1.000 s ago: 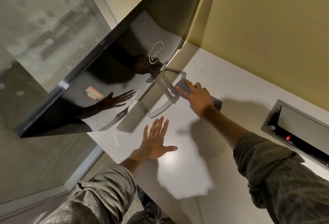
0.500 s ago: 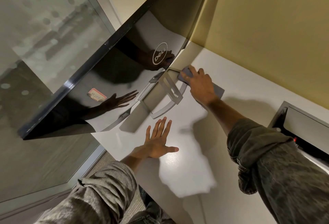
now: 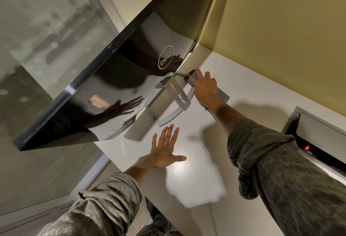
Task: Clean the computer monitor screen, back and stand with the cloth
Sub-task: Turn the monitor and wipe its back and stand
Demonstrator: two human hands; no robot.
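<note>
The black glossy monitor is seen from its back side, tilted, with a silver logo. Its silver stand has a curved base on the white desk. My right hand presses a grey cloth against the far end of the stand base, fingers over the cloth. My left hand rests flat on the desk in front of the stand, fingers spread and straight, holding nothing.
A yellow wall runs behind the desk. A recessed grey cable box with a red light sits in the desk at the right. A glass partition stands to the left of the monitor.
My right hand has slid the cloth along the stand base toward the far end, nearer the monitor's back. My left hand has stayed flat on the desk.
</note>
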